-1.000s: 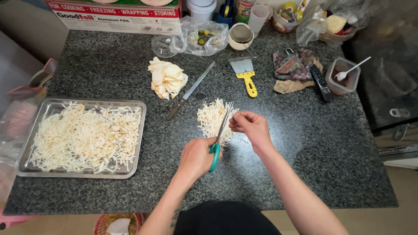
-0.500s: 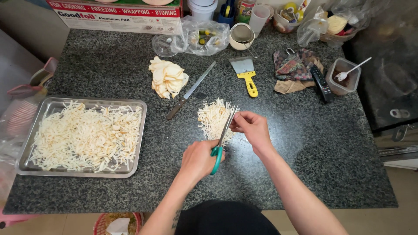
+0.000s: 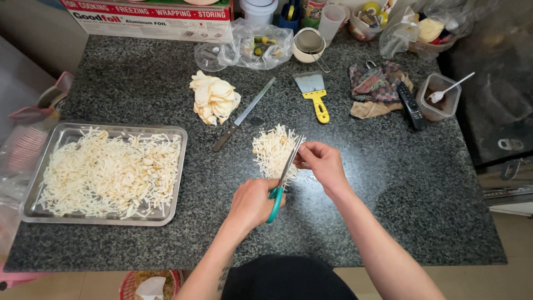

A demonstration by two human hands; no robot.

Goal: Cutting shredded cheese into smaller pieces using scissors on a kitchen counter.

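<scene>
Two bare hands are working at the near edge of a speckled dark granite counter (image 3: 139,94). The left hand (image 3: 252,204) is clenching the teal handles of a pair of scissors (image 3: 282,180), whose long axis is running from the handles near the person up and slightly rightward to the blade tips. The right hand (image 3: 322,164) is pinching a small pale piece against the blades, fingers closed on it just beside the tips. Directly under and beyond the blades, a small heap of pale cut strips (image 3: 273,150) is lying on the bare stone; these strips are looking light, thin and soft, likely to bend or break if squeezed, so a gentle pinch or a scoop from below would suit them. To the left, a shallow metal tray (image 3: 180,166) is holding a much larger spread of the same shreds. Farther back, a knife (image 3: 242,115) is lying diagonally beside a pile of uncut pale slices (image 3: 214,99), and a yellow-handled scraper (image 3: 315,94) is resting blade away from the person. At the far edge, a long foil box (image 3: 147,14) is standing.
</scene>
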